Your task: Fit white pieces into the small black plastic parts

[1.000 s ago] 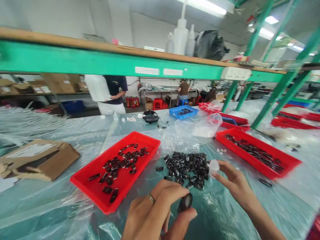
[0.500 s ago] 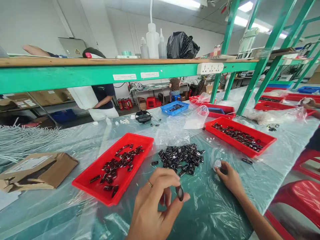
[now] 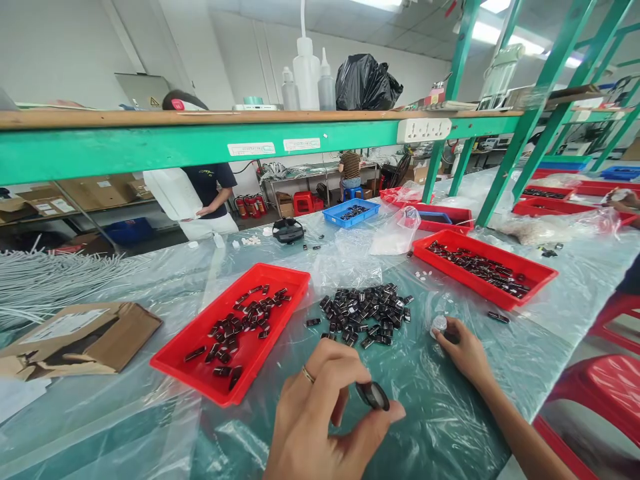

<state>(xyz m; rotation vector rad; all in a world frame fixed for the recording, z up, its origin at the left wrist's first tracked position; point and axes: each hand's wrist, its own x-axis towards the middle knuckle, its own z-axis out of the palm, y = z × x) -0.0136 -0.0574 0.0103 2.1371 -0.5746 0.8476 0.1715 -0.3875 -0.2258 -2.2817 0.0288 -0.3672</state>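
Note:
My left hand (image 3: 317, 417), with a ring on one finger, pinches a small black oval piece (image 3: 374, 396) with a paler inner face between thumb and forefinger. It is held above the plastic-covered table, in front of a heap of small glossy black pieces (image 3: 365, 310). To the right of that heap, my right hand (image 3: 466, 357) is closed on a small translucent whitish cap-like piece (image 3: 439, 324) close to the table surface. Its finer shape is too small to tell. More black pieces lie in the red tray (image 3: 173, 363) on the left.
Another red tray (image 3: 543, 283) with black pieces stands at the right, and a blue tray (image 3: 330, 215) farther back. A torn cardboard box (image 3: 135, 333) lies at left. A green shelf beam (image 3: 175, 152) crosses above the table. A person (image 3: 210, 190) stands behind it.
My left hand has shifted slightly right, and the black oval piece has turned from near upright to tilted, showing more of its face. My right hand keeps its hold on the whitish piece.

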